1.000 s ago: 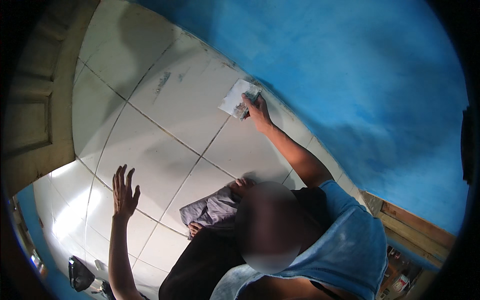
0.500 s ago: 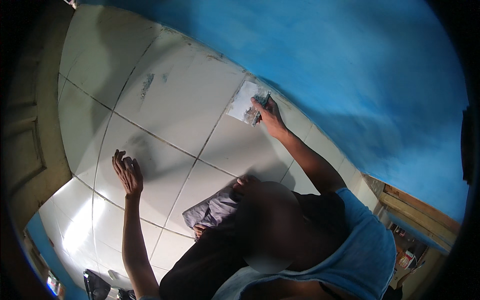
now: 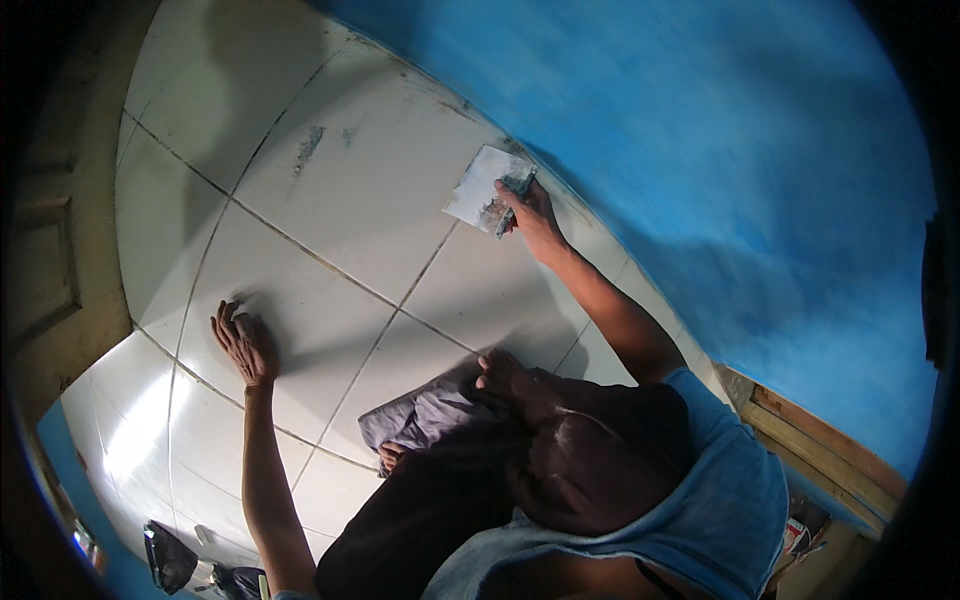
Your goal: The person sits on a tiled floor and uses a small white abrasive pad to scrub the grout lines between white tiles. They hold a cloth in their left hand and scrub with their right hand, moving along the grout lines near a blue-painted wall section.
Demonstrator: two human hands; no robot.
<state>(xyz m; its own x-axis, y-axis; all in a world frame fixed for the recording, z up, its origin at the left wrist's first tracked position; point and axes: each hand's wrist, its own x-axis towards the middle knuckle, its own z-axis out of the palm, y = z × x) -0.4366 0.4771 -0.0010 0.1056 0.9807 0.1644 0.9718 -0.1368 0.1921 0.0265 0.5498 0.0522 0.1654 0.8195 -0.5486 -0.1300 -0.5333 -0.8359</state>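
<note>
In my right hand (image 3: 535, 222) is a wide scraper (image 3: 478, 185), a pale, smeared rectangular blade with a dark, crusted back edge. My fingers close round that edge, the thumb on top. The blade is over the white tiled floor (image 3: 330, 225), close to the foot of the blue wall (image 3: 690, 150); I cannot tell whether it touches the tile. Off to the left, my left hand (image 3: 247, 345) is over a floor tile, fingers loosely stretched and apart. No held object shows in it. Its shadow falls beside it.
A wooden door (image 3: 60, 260) stands along the left. Grey smears (image 3: 309, 148) mark a far tile. My bare foot (image 3: 500, 372) and a grey-purple cloth (image 3: 425, 415) are near the middle. Dark bags (image 3: 170, 555) lie at the lower left, a wooden frame (image 3: 815, 440) at the lower right.
The scraper has moved slightly away from me and to the left in my right hand. My left hand has shifted a little left. The view has also moved slightly.
</note>
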